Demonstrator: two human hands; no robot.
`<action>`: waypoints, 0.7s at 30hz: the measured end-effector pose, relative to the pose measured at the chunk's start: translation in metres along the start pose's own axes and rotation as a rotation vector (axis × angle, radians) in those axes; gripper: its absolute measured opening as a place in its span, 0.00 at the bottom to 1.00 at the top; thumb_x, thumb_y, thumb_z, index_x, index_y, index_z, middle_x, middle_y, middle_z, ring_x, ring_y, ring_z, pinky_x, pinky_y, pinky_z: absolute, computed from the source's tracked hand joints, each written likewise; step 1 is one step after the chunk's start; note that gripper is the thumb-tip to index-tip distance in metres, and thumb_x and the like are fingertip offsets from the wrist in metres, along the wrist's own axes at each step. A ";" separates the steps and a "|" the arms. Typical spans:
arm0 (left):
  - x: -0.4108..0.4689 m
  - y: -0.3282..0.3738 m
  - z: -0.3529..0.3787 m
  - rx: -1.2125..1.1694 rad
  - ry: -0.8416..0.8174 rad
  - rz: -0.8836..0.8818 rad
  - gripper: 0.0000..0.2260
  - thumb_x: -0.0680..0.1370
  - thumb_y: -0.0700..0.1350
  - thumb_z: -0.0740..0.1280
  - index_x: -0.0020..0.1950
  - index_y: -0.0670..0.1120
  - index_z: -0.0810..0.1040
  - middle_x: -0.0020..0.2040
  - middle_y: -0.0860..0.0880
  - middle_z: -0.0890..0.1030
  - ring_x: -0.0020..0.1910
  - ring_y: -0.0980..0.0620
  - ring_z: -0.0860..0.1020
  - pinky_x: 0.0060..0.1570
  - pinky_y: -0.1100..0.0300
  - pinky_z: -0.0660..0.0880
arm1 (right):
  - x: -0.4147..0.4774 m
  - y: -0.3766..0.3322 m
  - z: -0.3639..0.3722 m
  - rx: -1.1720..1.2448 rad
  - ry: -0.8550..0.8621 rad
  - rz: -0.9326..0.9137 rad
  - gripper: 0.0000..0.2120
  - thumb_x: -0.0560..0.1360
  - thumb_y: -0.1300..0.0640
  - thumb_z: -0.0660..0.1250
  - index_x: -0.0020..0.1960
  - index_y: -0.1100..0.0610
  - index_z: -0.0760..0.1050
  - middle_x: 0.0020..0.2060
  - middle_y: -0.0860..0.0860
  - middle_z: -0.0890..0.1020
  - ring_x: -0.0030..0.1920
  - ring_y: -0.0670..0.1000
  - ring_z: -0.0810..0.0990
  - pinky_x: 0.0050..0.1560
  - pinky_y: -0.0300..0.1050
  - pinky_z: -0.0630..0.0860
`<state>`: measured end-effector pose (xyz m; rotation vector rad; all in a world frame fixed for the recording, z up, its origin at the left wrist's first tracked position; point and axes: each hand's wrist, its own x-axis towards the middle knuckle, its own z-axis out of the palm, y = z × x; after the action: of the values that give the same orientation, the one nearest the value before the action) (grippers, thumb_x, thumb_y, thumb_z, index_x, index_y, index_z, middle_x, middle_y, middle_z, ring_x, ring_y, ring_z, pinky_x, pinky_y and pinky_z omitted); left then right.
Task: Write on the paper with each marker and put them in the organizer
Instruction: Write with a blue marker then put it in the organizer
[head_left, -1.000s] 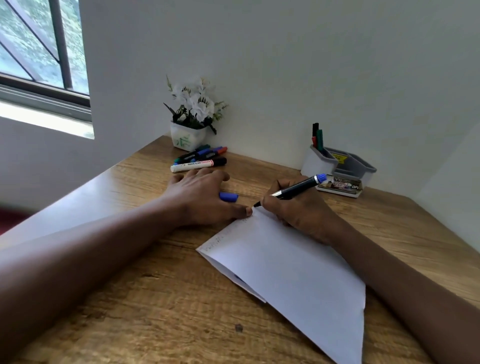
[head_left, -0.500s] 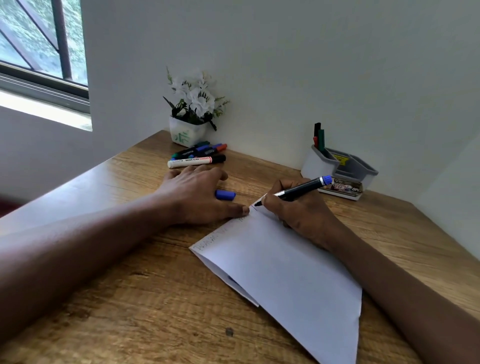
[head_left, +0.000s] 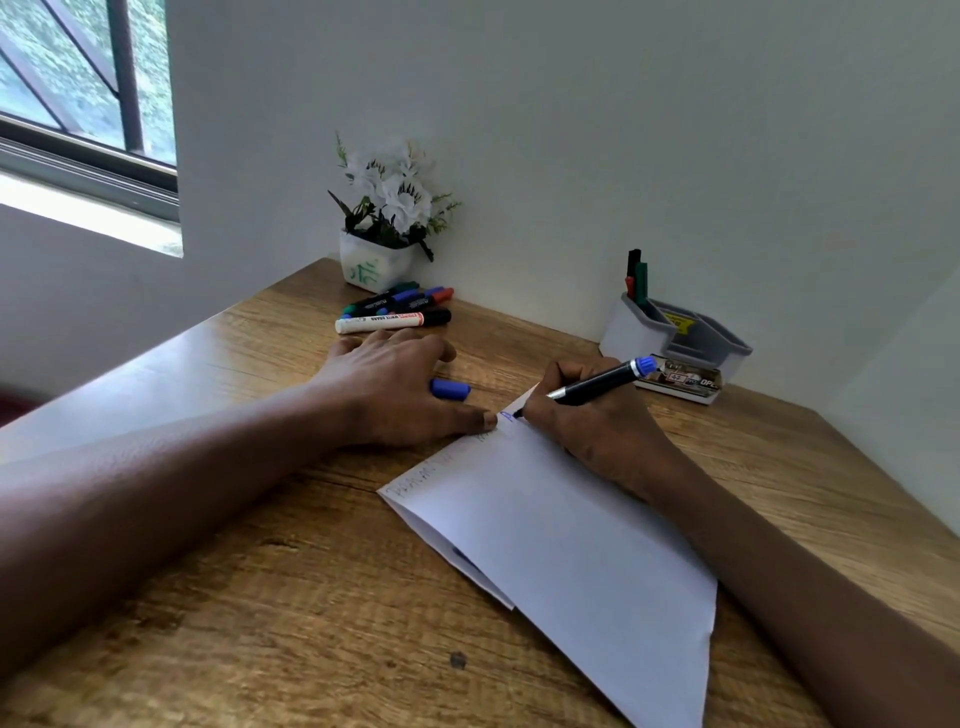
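Right hand (head_left: 597, 421) pinches the blue marker (head_left: 597, 384), tip on the paper's (head_left: 561, 540) far corner, barrel pointing toward the organizer (head_left: 675, 338) at the table's far right edge. Left hand (head_left: 395, 389), flat, pins the paper beside the cap (head_left: 450, 388).

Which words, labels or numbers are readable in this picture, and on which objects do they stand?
"WHITE BOARD": white marker, partly legible.
"OPE", cut off: flat box by the organizer.
Yellow sticker in the organizer: too small.
Dark markers: print blurred.
Handwriting on the paper: unreadable.
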<state>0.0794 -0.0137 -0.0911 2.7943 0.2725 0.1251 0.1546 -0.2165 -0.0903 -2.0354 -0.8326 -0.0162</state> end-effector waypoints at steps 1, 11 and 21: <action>0.000 0.000 0.000 -0.002 0.001 -0.001 0.41 0.68 0.78 0.62 0.76 0.58 0.65 0.79 0.53 0.66 0.78 0.48 0.62 0.75 0.42 0.57 | 0.000 0.001 0.000 0.028 0.032 0.005 0.14 0.72 0.63 0.72 0.31 0.59 0.71 0.23 0.45 0.72 0.24 0.43 0.67 0.26 0.35 0.65; 0.001 -0.001 0.000 -0.008 -0.007 0.001 0.41 0.68 0.78 0.62 0.76 0.59 0.66 0.79 0.53 0.66 0.78 0.48 0.62 0.75 0.41 0.57 | 0.001 0.004 -0.001 0.035 0.026 0.028 0.11 0.71 0.63 0.74 0.33 0.56 0.76 0.25 0.44 0.77 0.25 0.41 0.72 0.27 0.36 0.68; 0.000 0.000 -0.001 -0.018 -0.005 -0.002 0.41 0.68 0.77 0.63 0.76 0.58 0.66 0.79 0.53 0.66 0.78 0.48 0.62 0.76 0.41 0.56 | 0.002 0.006 -0.001 0.085 0.125 0.070 0.08 0.71 0.62 0.74 0.35 0.59 0.77 0.25 0.49 0.76 0.24 0.45 0.71 0.27 0.38 0.68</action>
<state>0.0791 -0.0135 -0.0899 2.7762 0.2720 0.1192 0.1601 -0.2180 -0.0936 -1.9611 -0.6729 -0.0678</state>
